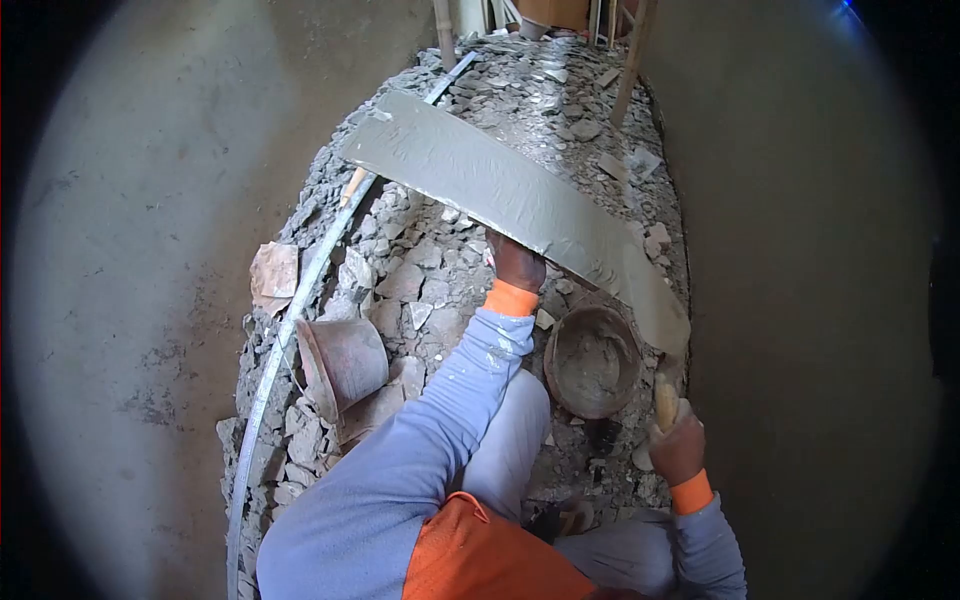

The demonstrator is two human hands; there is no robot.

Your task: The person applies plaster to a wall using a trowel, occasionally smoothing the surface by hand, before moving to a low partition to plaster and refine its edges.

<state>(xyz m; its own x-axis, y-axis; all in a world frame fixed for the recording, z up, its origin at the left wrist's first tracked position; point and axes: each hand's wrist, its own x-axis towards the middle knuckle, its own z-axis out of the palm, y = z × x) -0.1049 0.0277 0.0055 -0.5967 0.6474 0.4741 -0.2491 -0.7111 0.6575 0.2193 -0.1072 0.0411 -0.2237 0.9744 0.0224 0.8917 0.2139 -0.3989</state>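
A long plank-like slab (480, 180), its upper face coated in smooth wet grey mortar, slants from upper left to lower right. My left hand (517, 265) grips its near edge from below; the fingers are hidden underneath. In my right hand (678, 447) is a trowel by its wooden handle (666, 402). The trowel's blade is at the slab's lower right end, where it is hard to tell from the mortar. Between my hands stands a round tub (637, 365) with grey mortar smeared inside.
A dirty bucket (360, 360) lies tipped on the rubble at left. A long metal straightedge (258, 410) runs along the left side, with a wooden handle (353, 187) beside it. Broken stone (405, 282) covers the ground between two bare walls. Wooden poles (632, 65) stand at the far end.
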